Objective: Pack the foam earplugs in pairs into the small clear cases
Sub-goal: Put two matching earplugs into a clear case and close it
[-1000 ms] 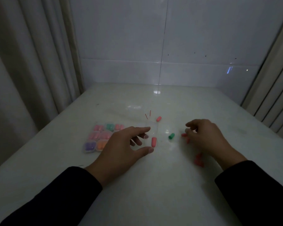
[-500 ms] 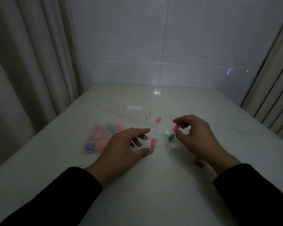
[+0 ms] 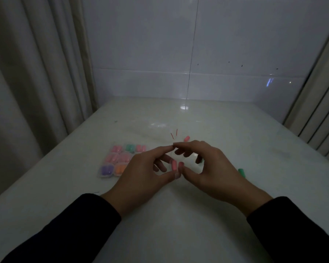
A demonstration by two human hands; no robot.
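Note:
A small clear case (image 3: 176, 156), hard to make out, sits on the white table (image 3: 179, 215) between my two hands. My left hand (image 3: 148, 169) holds it between index fingertip and thumb. Two pink earplugs (image 3: 174, 165) lie side by side in it. My right hand (image 3: 209, 168) has its thumb tip on the near end of the right-hand pink earplug (image 3: 181, 164). Its index fingertip meets my left index fingertip at the case's far edge.
Several filled cases (image 3: 122, 160) with pink, green, purple and orange plugs lie at the left. One loose pink earplug (image 3: 187, 138) lies beyond my hands, and a green earplug (image 3: 241, 172) is at the right. Curtains flank the table and a tiled wall stands behind.
My right hand carried a pink earplug left from the table's right side to the case and set it beside the first one. My left hand stayed on the case.

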